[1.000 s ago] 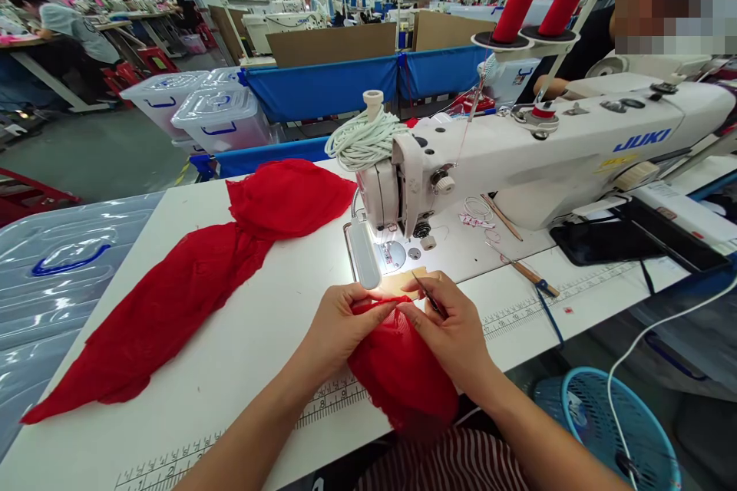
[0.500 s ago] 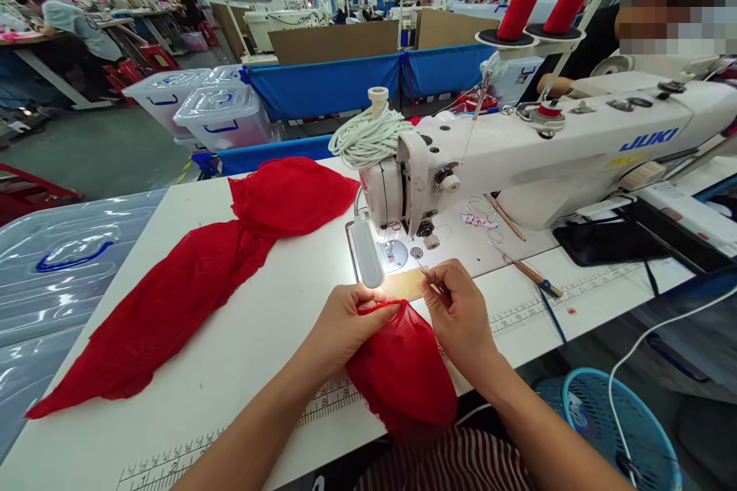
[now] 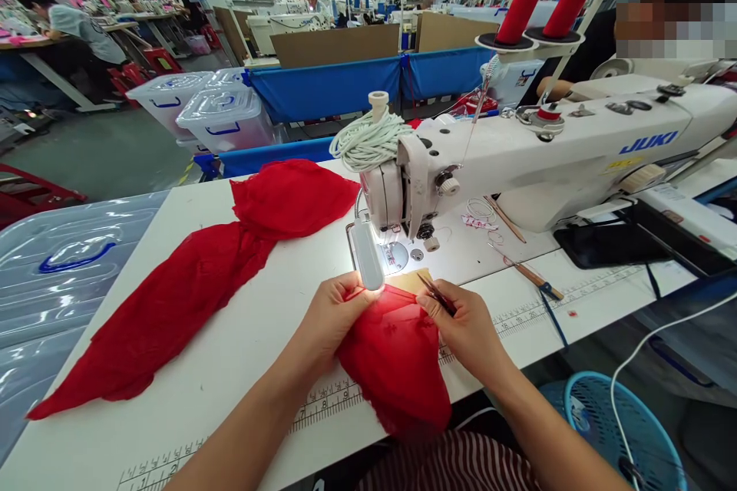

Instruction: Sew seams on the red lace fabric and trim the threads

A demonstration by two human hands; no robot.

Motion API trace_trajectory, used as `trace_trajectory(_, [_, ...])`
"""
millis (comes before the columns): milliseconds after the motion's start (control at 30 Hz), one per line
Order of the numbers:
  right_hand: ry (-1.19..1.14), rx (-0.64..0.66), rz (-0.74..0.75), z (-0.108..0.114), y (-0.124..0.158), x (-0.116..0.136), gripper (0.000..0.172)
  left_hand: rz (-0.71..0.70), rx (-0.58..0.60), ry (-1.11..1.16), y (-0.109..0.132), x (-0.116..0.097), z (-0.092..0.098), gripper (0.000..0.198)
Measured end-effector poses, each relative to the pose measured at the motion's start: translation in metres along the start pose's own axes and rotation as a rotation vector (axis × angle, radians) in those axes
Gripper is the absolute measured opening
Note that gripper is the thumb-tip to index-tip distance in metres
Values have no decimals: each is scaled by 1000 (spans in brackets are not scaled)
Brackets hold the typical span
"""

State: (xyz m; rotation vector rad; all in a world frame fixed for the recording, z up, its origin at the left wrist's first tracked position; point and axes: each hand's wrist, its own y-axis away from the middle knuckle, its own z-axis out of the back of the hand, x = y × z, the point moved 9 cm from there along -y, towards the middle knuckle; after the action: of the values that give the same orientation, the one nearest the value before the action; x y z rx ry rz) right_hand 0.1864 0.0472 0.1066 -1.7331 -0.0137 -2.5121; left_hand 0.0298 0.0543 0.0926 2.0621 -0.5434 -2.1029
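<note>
A piece of thin red fabric (image 3: 397,368) hangs over the table's front edge, its upper edge stretched between my hands. My left hand (image 3: 339,314) pinches that edge at its left end, just under the lamp of the sewing machine (image 3: 380,196). At the right end, my right hand (image 3: 461,322) grips the fabric between thumb and finger. The same hand holds small dark thread snips (image 3: 438,296), their two points showing past the fingers toward the upper left. Behind the fabric, a tan patch (image 3: 410,281) lies on the machine bed.
Another long red fabric piece (image 3: 190,284) lies gathered on the left of the white table (image 3: 242,368). A wooden-handled tool (image 3: 538,280) and a black phone-like slab (image 3: 610,242) lie right. A blue basket (image 3: 622,414) stands below; clear lidded boxes (image 3: 222,119) stand beyond.
The fabric's top edge has been drawn straight between my hands. My left hand has moved slightly left and up; my right hand now grips the edge, with the snips more visible.
</note>
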Motion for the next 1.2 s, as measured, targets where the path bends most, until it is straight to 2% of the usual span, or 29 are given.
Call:
trace_trajectory(100, [-53,-12,14,5,0,0,34,104,101,141,0,8,-7,33])
trace_trajectory(167, [-41,-18,18,8,1,-1,33,135,152,152,0,11,-12,32])
trace_trajectory(267, [33,-67,35,14,3,-2,23,132,118,141,-1,11,-11,32])
trace_trajectory(333, [85,-155,117,20,7,5,13,134,104,152,0,11,-12,32])
trace_trajectory(400, [105,-198,252,20,11,19,13,135,116,173,1,11,-14,30])
trace_trajectory(500, [137,-145,433,7,14,38,17,133,160,209,3,9,-19,29])
trace_trajectory(600, [239,-132,494,-2,13,47,22,113,199,195,3,8,-21,29])
trace_trajectory(767, [372,-148,380,-4,5,35,20,67,270,145,4,5,-25,29])
trace_trajectory(967, [279,-196,232,7,3,20,10,98,205,96,1,9,-20,36])
trace_trajectory(1033, [193,-137,177,7,7,19,11,105,200,109,0,11,-20,35])
trace_trajectory(1133, [50,75,88,-5,15,17,12,105,208,140,-1,13,-20,34])
trace_trajectory(1200, [41,144,53,-9,20,15,15,107,223,140,-1,15,-21,33])
